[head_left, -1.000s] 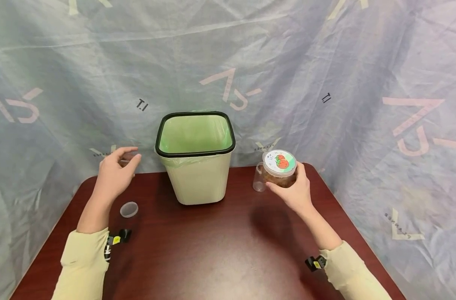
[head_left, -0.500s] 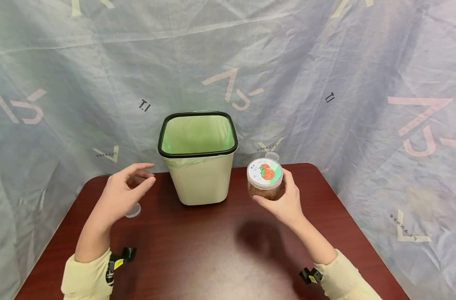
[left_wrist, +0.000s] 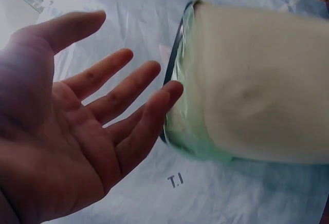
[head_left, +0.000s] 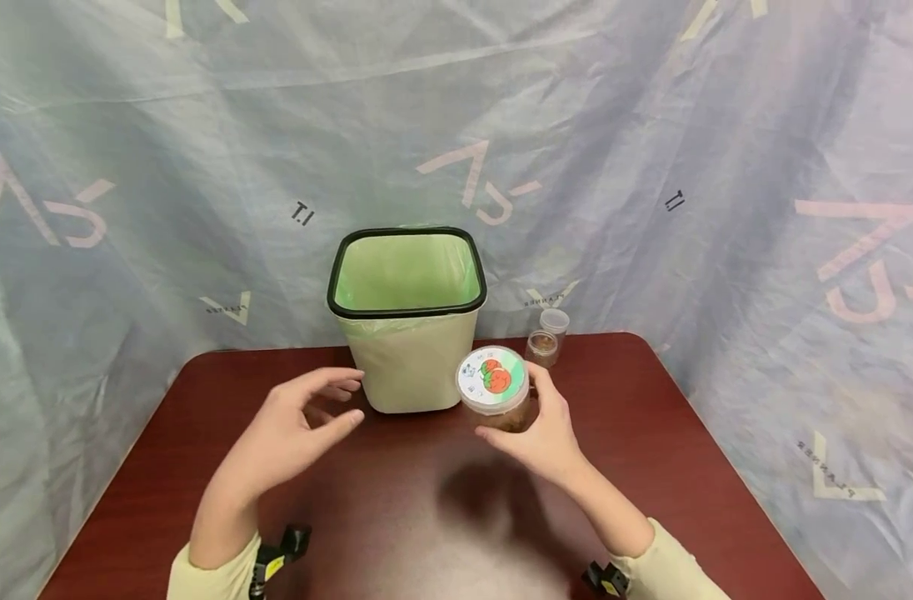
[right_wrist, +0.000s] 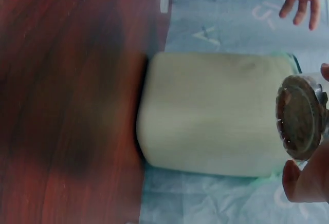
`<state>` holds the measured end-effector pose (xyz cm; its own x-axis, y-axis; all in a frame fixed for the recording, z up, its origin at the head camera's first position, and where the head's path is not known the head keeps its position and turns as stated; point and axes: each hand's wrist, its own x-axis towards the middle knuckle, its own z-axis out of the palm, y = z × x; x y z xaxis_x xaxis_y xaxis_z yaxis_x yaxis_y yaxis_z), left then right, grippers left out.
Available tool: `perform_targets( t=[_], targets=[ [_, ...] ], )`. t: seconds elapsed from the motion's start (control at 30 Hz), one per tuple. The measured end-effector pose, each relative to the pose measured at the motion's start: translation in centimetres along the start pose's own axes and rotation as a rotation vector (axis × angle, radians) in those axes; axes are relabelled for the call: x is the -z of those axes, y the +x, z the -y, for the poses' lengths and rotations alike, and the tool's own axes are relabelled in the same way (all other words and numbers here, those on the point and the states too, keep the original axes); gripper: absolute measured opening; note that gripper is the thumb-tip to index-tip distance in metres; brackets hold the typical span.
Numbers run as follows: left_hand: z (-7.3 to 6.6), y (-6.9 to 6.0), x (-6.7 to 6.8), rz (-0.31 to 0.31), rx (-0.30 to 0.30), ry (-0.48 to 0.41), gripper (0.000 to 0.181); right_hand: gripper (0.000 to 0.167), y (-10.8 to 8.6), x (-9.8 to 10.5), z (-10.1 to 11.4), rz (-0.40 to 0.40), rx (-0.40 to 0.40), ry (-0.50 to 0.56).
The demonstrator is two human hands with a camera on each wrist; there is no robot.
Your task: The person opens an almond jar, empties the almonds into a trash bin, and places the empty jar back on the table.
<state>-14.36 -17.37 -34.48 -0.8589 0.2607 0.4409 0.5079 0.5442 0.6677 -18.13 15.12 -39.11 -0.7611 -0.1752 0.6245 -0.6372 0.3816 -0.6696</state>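
My right hand (head_left: 550, 433) grips a clear plastic jar (head_left: 494, 385) around its side, above the table and in front of the bin. The jar's round lid bears a picture of red fruit on white and green, and brownish contents show through its wall. Its underside faces the camera in the right wrist view, at the right edge. My left hand (head_left: 295, 433) hovers left of the jar, apart from it, its fingers loosely bent and holding nothing. The left wrist view shows its palm (left_wrist: 77, 131) bare, with the thumb spread away.
A cream waste bin (head_left: 411, 362) with a black rim and green liner stands at the back of the dark red table (head_left: 396, 533). Two small clear containers, one with a whitish top (head_left: 554, 321) and one with brown contents (head_left: 542, 344), stand behind my right hand. A printed cloth (head_left: 276, 125) hangs behind.
My right hand has carried the jar left and nearer, uncovering the small containers behind it. My left hand has moved right and nearer, towards the jar; the small white cup on the left is now hidden.
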Motion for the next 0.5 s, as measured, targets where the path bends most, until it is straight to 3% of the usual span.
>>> perform_targets(
  t=[0.2,0.33,0.5],
  targets=[
    [-0.4,-0.4,-2.1,0.080,-0.084,-0.004,0.048,0.091,-1.3,-1.9,-2.4,0.078,-0.025,0.046],
    [-0.8,-0.2,-3.2,0.116,-0.089,0.052,0.057,0.090,-1.5,-2.8,-2.7,0.114,0.006,0.059],
    [-1.0,-0.2,-4.7,0.137,-0.088,0.094,0.072,0.091,-1.9,-3.5,-2.7,0.164,0.048,0.003]
  ],
)
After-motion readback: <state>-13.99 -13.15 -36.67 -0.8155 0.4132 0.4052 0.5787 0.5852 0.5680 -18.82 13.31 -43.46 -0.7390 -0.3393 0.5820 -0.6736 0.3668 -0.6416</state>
